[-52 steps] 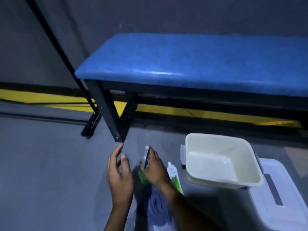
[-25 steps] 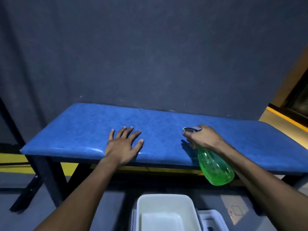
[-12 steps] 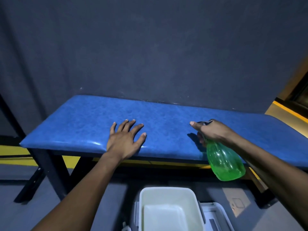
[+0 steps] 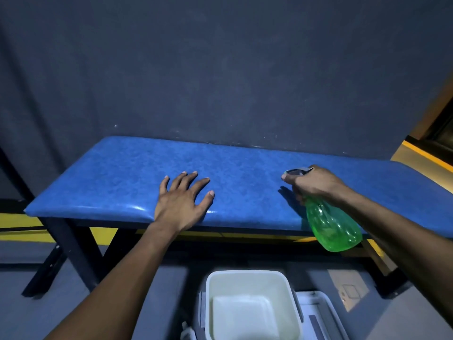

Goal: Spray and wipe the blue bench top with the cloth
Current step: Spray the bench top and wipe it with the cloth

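Observation:
The blue padded bench top (image 4: pixel 245 173) runs across the middle of the view against a dark wall. My left hand (image 4: pixel 182 201) lies flat on its front edge, fingers spread, holding nothing. My right hand (image 4: pixel 312 184) grips the neck of a green see-through spray bottle (image 4: pixel 331 225), tilted with its nozzle pointing left over the bench and its body hanging past the front edge. No cloth is in view.
A white plastic tub (image 4: pixel 247 285) sits on the floor below the bench, with a white lid (image 4: pixel 323 315) beside it on the right. Black bench legs (image 4: pixel 71 251) stand at the left. A yellow floor stripe (image 4: pixel 22 224) runs under the bench.
Two seconds ago both hands were at the floor by the bottle and cloth. Since then the left hand settled on the bench and the right hand brought the bottle up, drifting right.

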